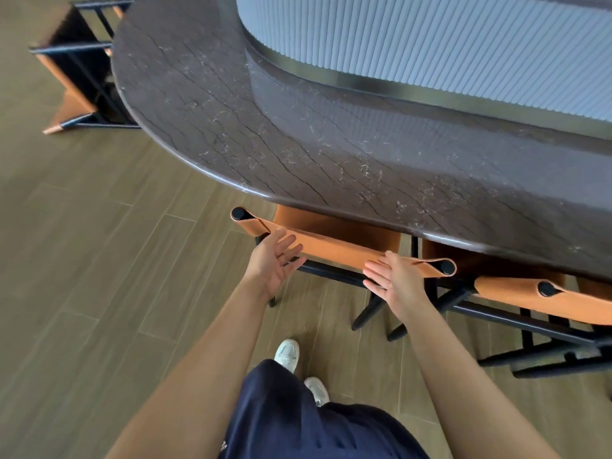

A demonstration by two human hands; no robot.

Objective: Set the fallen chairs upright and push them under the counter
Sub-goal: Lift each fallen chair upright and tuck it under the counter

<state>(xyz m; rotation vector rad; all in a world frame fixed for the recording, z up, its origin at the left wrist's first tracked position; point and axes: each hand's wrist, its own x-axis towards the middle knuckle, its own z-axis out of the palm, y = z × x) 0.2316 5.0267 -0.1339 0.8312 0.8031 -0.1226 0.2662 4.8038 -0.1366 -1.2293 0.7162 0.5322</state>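
Note:
An upright chair with an orange leather backrest (334, 246) and black frame stands in front of me, its seat tucked under the dark marble counter (298, 134). My left hand (273, 261) is open, fingers spread, just at the left part of the backrest. My right hand (394, 279) is open too, its fingers against the right part of the backrest. A second upright orange chair (563, 301) stands to the right, partly under the counter. A third orange chair (77, 71) lies on its side on the floor at the counter's far left end.
The counter's rounded edge curves from upper left to right, with a ribbed pale wall (430, 38) rising behind it. Wooden plank floor (99, 260) spreads to the left. My feet in white shoes (288, 354) stand just behind the chair.

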